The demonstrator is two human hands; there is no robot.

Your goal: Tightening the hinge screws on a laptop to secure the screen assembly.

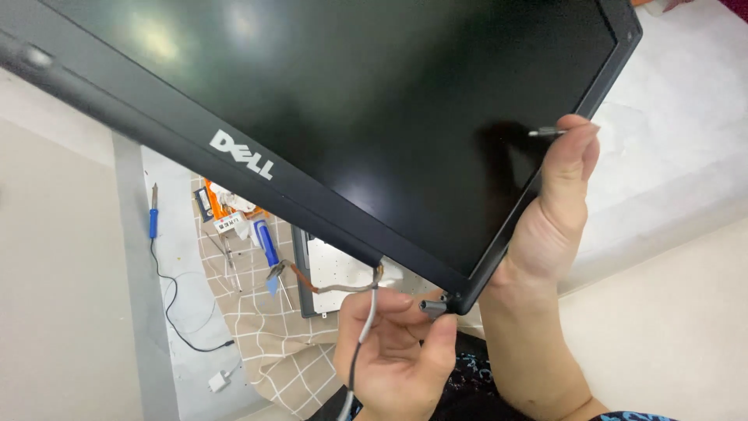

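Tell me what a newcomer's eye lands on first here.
A big black laptop screen panel fills the top of the view, tilted. The right hand grips its right edge, while the left hand at bottom centre touches the grey hinge and cable. Below lies a checked cloth with a blue-handled screwdriver.

The left hand (393,355) is low in the picture with its palm turned up. Its fingers (382,304) curl in and its thumb (440,339) points up, pinching something small. The right hand (557,203) is higher up, on a straight forearm that rises from the bottom edge. Its thumb (576,148) stretches up flat, and its other fingers are hidden.
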